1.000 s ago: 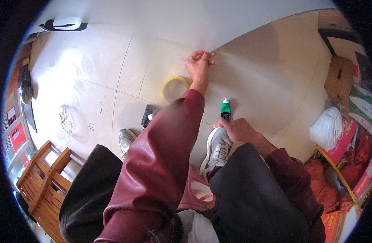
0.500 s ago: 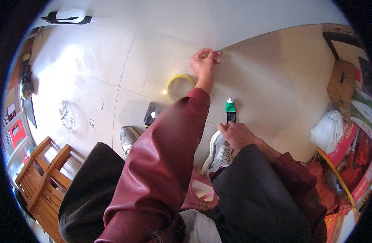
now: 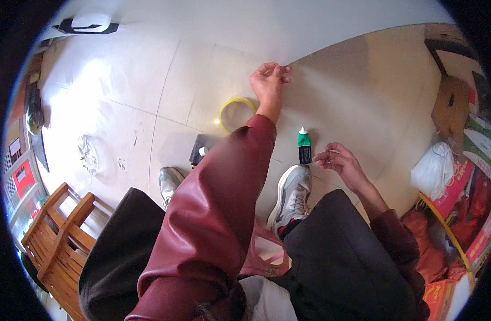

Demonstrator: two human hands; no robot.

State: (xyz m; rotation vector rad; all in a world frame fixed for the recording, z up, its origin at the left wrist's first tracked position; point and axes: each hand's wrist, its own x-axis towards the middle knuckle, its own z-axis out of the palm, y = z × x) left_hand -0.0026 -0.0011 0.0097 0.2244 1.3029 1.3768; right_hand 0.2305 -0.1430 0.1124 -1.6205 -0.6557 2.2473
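Observation:
My left hand [image 3: 267, 84] reaches to the lower edge of a pale upright surface [image 3: 267, 27], fingertips pinched there; what they hold, if anything, is too small to make out. Below it, a yellow tape roll [image 3: 223, 108] lies on the tiled floor [image 3: 133, 80]. A green-and-black tube with a white nozzle [image 3: 304, 150] sits just beyond my right shoe [image 3: 291, 195]. Just right of the tube, my right hand [image 3: 339, 160] is open, fingers loosely spread with nothing in them. A dark object with a white part [image 3: 199, 151] is partly hidden behind my left sleeve.
My left shoe [image 3: 169, 180] is near a wooden slatted stool or chair [image 3: 55, 224] at lower left. Along the right are a cardboard box [image 3: 448, 107], a white plastic bag [image 3: 432, 166] and red packages [image 3: 438, 289]. A black-and-white object [image 3: 87, 24] stands out at upper left.
My right hand has moved away from the shoe toe by the tube, shifting up and to the right, and its fingers have spread. My left hand remains at the edge.

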